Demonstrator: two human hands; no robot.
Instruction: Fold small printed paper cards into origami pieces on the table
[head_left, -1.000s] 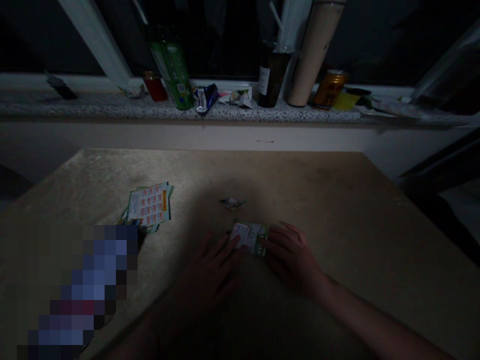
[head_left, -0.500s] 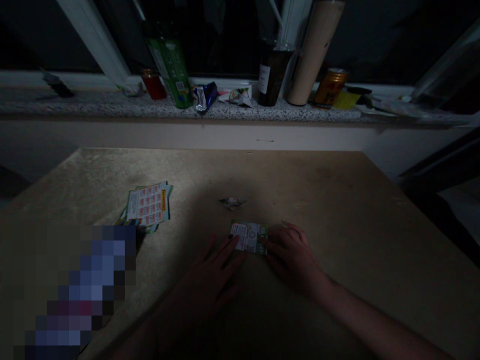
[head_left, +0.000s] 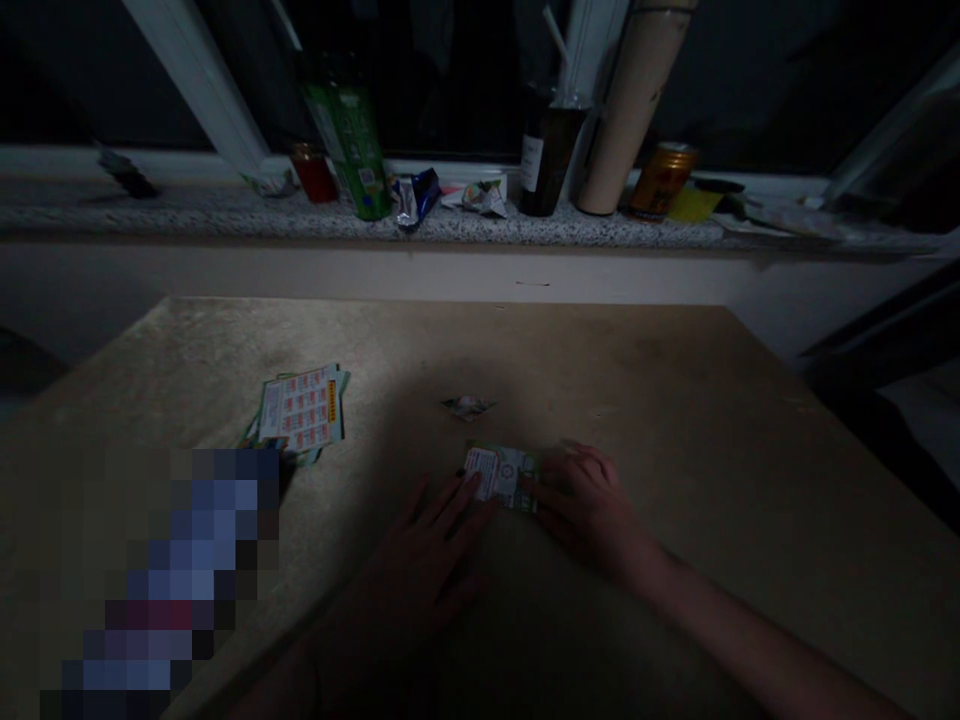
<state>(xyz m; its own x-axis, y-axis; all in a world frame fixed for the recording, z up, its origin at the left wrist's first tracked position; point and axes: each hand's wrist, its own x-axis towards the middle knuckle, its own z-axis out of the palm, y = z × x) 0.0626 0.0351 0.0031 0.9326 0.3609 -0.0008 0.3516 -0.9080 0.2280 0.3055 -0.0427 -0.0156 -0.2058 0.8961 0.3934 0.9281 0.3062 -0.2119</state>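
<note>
A small green-and-white printed paper card point(head_left: 504, 474) lies flat on the table in front of me. My left hand point(head_left: 431, 535) rests palm down with its fingers spread, the fingertips touching the card's left end. At the right end, the bent fingers of my right hand point(head_left: 589, 505) grip the card's edge; shadow partly hides the thumb. Just beyond the card sits a small folded paper piece point(head_left: 469, 407), pointed at both ends. To the left is a loose stack of printed cards point(head_left: 301, 408), the top one bearing rows of red print.
A pixelated blue object point(head_left: 187, 560) covers the table's left front. Along the granite sill point(head_left: 450, 225) stand a green container point(head_left: 352, 150), a dark drink cup with a straw point(head_left: 547, 160), a cardboard tube point(head_left: 630, 110), a gold can point(head_left: 664, 180) and crumpled wrappers point(head_left: 416, 197).
The whole view has shifted slightly, so everything appears a little further right. Both hands stay at the card, with hardly any movement of their own.
</note>
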